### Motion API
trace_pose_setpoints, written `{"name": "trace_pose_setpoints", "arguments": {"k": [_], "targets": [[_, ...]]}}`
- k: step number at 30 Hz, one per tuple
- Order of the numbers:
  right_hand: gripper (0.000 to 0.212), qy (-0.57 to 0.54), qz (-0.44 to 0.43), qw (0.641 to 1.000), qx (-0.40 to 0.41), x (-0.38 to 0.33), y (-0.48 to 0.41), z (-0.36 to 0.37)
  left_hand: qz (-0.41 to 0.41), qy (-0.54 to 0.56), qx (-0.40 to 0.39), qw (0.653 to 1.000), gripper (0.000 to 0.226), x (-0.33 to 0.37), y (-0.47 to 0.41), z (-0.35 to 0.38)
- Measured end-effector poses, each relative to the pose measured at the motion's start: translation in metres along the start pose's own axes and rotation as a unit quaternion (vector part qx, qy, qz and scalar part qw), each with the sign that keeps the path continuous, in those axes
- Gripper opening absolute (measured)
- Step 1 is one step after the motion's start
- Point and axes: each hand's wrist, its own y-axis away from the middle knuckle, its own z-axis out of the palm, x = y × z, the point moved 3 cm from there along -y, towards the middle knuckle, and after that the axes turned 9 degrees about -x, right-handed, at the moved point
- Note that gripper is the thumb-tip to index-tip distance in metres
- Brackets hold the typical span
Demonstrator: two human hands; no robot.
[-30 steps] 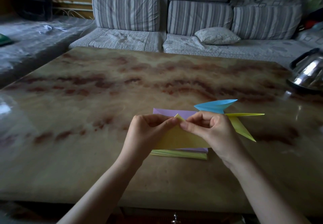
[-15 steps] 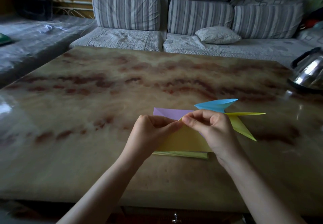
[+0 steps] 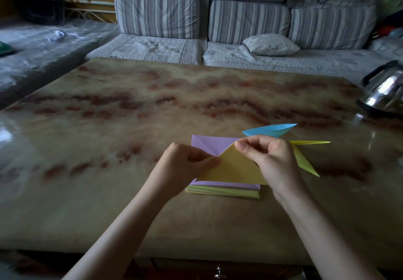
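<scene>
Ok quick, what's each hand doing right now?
Left hand: pinching the left edge of the yellow paper.
Right hand: pinching the yellow paper's top corner.

Table (image 3: 130, 109): marbled top | paper stack (image 3: 224, 191) lay near front edge | blue folded piece (image 3: 270, 130), yellow folded piece (image 3: 305, 163) just behind | kettle (image 3: 388, 92) stood at right edge

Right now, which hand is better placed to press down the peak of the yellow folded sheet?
Right, probably. The right hand pinches the yellow folded sheet at its peak, so it only needs to push down. The left hand pinches the sheet's left slanted edge, lower and farther from the peak.
</scene>
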Motion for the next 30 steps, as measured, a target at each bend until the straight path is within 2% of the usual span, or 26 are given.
{"name": "trace_pose_setpoints", "arguments": {"k": [10,15,23,26,28,30], "targets": [[0.017,0.033,0.006,0.998,0.058,0.008,-0.009,-0.009,-0.026,0.031,-0.046,0.998,0.014,-0.007,0.001,-0.01],[0.017,0.026,0.009,0.995,0.095,0.009,-0.018,-0.033,-0.029,0.036,0.003,0.999,0.017,-0.014,0.006,-0.033],[0.009,-0.006,0.042,0.997,0.059,0.014,-0.013,-0.018,0.015,0.035,0.061,0.997,0.011,-0.013,0.001,-0.019],[0.008,-0.025,0.047,0.998,0.025,0.017,-0.008,-0.003,0.015,0.077,0.03,0.996,0.025,-0.012,-0.003,-0.007],[0.008,-0.023,0.038,0.999,0.0,0.019,-0.005,0.007,0.011,0.094,0.004,0.995,0.019,-0.013,-0.004,-0.001],[0.008,-0.017,0.031,0.999,-0.014,0.018,-0.005,0.011,0.016,0.101,0.019,0.995,0.018,-0.016,-0.006,-0.002]]}}
